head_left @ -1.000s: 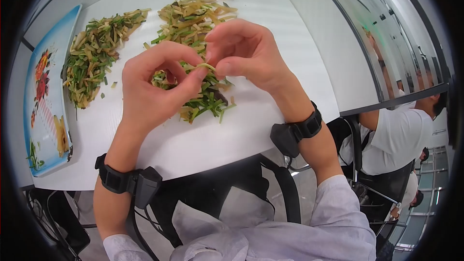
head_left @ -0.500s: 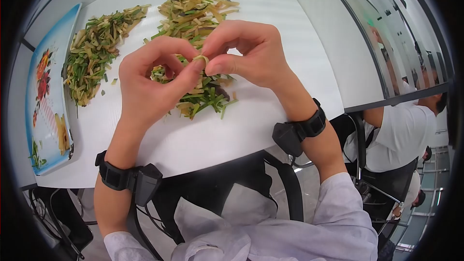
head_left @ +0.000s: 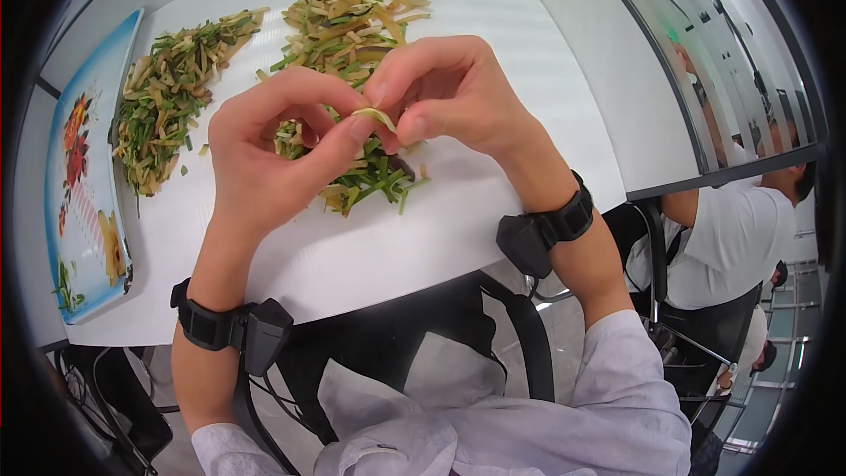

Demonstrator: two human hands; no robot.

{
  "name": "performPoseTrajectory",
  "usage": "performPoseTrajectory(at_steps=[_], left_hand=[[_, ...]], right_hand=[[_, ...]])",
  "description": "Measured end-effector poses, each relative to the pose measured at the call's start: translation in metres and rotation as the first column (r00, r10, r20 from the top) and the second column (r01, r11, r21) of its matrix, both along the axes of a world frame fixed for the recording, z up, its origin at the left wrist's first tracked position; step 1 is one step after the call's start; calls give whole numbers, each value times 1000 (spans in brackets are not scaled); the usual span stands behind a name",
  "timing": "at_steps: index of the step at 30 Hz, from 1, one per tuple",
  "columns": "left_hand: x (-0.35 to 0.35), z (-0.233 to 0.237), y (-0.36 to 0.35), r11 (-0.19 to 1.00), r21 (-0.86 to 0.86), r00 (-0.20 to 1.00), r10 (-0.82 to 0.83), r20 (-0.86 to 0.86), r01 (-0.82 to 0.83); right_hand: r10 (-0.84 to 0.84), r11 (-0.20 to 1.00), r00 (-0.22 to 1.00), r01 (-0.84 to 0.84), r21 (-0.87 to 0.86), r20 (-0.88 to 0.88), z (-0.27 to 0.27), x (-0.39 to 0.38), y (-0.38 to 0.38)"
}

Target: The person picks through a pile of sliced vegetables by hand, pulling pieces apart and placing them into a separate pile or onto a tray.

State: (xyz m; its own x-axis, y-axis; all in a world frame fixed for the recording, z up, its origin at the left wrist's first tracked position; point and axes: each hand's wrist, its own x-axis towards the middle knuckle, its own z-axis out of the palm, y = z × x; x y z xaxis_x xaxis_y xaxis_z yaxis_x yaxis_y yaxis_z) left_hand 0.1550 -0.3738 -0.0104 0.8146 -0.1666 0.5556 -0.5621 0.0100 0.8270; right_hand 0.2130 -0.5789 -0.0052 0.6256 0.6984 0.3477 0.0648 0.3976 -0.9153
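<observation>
A thin, pale yellow-green vegetable strip is bent in a small arc between my two hands. My left hand is closed in a pinch on its left end, thumb and index finger together. At its right end, my right hand is closed too, with thumb and index fingertips against the strip. Directly below and behind the fingers lies a loose pile of cut vegetable strips, green, yellow and brownish, partly hidden by my hands.
Left of my hands is a second pile of cut strips. A blue-rimmed tray with printed flowers stands at the table's left edge, holding a few yellow strips and green bits. A seated person is beyond the partition on the right.
My right thumb has moved slightly right, away from the left fingertips. More of the strip's curved length now shows between the hands. The piles look unchanged.
</observation>
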Motion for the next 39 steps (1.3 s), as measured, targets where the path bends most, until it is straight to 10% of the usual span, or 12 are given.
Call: performPoseTrajectory(at_steps=[10,39], left_hand=[[0,-1,0,998,32,999,45,-21,-45],[-2,1,-2,984,86,984,163,-74,-157]], right_hand=[[119,990,988,-111,83,-98,1,1,-1],[-316,946,914,325,9,253,-2,0,8]])
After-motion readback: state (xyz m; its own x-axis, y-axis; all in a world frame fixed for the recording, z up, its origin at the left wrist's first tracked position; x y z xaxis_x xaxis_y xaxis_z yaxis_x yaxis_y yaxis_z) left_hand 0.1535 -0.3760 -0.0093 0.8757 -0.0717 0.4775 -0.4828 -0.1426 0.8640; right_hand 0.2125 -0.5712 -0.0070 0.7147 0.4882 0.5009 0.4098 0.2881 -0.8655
